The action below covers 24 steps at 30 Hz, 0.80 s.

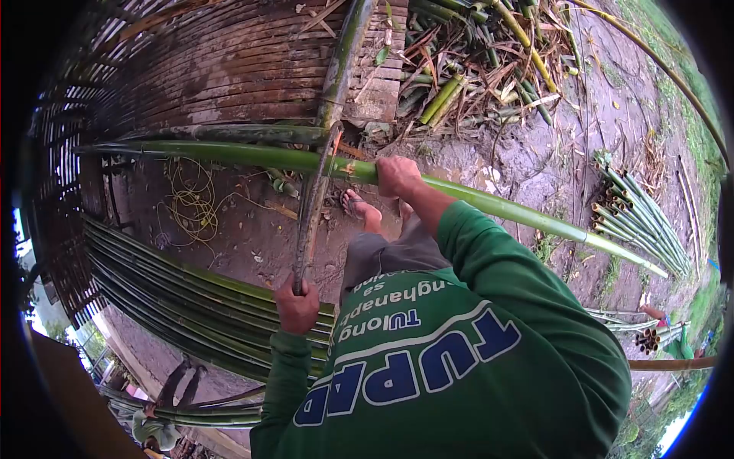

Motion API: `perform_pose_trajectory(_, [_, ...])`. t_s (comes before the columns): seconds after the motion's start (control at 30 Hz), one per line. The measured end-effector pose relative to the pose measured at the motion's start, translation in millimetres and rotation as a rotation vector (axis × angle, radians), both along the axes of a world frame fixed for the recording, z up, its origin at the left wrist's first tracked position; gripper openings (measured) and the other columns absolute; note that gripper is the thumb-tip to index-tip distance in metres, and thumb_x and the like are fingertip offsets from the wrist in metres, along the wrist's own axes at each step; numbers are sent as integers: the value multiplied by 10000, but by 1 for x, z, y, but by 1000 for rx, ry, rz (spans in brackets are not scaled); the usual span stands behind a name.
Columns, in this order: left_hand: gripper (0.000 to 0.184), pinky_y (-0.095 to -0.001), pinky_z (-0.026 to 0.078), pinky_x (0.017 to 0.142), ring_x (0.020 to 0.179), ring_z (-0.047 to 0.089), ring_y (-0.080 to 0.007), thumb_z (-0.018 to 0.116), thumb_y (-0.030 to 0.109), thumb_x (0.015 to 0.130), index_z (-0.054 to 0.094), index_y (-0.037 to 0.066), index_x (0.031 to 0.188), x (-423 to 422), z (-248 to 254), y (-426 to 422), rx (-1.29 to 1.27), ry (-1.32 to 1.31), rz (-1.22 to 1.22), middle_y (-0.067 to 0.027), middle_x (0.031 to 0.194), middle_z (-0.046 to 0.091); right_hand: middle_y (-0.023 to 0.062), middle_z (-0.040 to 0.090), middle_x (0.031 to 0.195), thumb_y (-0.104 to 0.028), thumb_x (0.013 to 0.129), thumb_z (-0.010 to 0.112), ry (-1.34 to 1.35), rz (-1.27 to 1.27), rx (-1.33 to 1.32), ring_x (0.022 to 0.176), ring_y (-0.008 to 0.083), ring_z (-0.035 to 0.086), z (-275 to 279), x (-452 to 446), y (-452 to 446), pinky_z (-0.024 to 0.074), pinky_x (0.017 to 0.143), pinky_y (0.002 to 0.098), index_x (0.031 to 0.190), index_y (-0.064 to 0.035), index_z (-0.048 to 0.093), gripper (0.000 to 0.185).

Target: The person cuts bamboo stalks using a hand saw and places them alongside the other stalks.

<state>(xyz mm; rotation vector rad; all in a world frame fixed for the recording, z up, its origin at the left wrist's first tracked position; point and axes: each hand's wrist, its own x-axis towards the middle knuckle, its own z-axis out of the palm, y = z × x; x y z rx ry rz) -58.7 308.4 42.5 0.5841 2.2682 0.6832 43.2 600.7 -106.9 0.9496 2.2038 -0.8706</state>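
A long green bamboo pole [489, 203] runs across the view, from the dark shelter on the left to the right side. My right hand [397, 177] is wrapped over it, right of the middle. My left hand [297, 307] is closed around the lower end of a long, narrow saw-like tool [310, 222]. The tool's far end crosses the pole left of my right hand; blade details are hard to make out. A brownish mark shows on the pole between the tool and my right hand. Another dark pole [260, 133] lies just behind the green one.
A slatted bamboo platform [252, 61] stands at the back, with cut bamboo pieces [451, 99] beside it. Long poles [191, 306] lie lower left; a bundle [642, 218] lies right. Yellow cord [191, 203] is on the muddy ground. Other people [677, 344] are at the edges.
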Motion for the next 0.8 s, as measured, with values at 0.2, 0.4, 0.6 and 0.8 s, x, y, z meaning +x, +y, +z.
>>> perform_pose_trajectory(0.2, [147, -326, 311, 434, 456, 353, -117, 534, 49, 782, 445, 24, 667, 5, 7, -2, 11, 22, -43, -55, 500, 360, 178, 666, 936, -148, 689, 629, -28, -10, -18, 897, 311, 655, -3, -1, -2, 531, 783, 396, 970, -59, 658, 296])
perform_pose_trajectory(0.4, [128, -338, 329, 435, 430, 375, -167, 527, 50, 781, 458, 25, 677, -8, 15, -1, -18, 31, -100, -84, 493, 398, 141, 668, 992, -121, 650, 682, -74, -21, -50, 945, 272, 652, 2, -7, 5, 534, 804, 370, 973, -64, 668, 328])
perform_pose_trajectory(0.6, [146, -336, 334, 439, 445, 375, -148, 537, 49, 769, 445, 24, 658, -12, -12, 23, -6, 24, -76, -70, 491, 384, 147, 669, 981, -130, 643, 679, -84, -7, -47, 937, 273, 654, -3, -9, 8, 534, 801, 370, 959, -59, 672, 324])
perform_pose_trajectory(0.8, [146, -334, 328, 431, 435, 382, -134, 545, 46, 756, 440, 38, 655, -10, -8, -1, -3, 19, -85, -51, 490, 391, 160, 670, 965, -174, 659, 677, -82, 8, -95, 916, 287, 658, -4, -11, 18, 529, 804, 382, 969, -49, 668, 334])
